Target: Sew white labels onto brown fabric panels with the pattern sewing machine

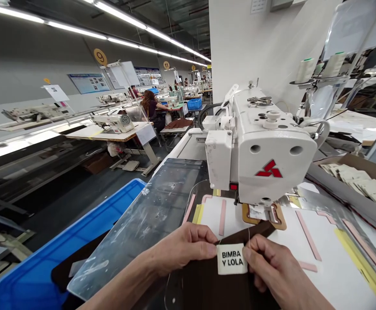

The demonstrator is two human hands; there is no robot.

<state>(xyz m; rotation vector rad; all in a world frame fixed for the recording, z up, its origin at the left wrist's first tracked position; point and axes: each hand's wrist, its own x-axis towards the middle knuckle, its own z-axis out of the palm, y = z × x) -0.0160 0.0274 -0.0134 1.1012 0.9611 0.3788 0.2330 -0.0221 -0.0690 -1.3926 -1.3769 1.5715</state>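
Observation:
My left hand [181,249] and my right hand [271,267] pinch the two sides of a small cream label [231,259] printed "BIMBA Y LOLA". The label lies on a dark brown piece of fabric [213,284] at the near edge of the machine bed. Just behind it stands a white sewing machine [262,146] with a red logo, its presser foot [265,211] over a tan template frame. A thin thread [249,237] runs down from the needle area to the label.
A white template board [323,267] with pink and yellow strips covers the bed. A clear plastic sheet [149,219] lies to the left, over a blue bin [78,241]. A cardboard box of cream labels [365,181] sits at right. Other people work at machines far behind.

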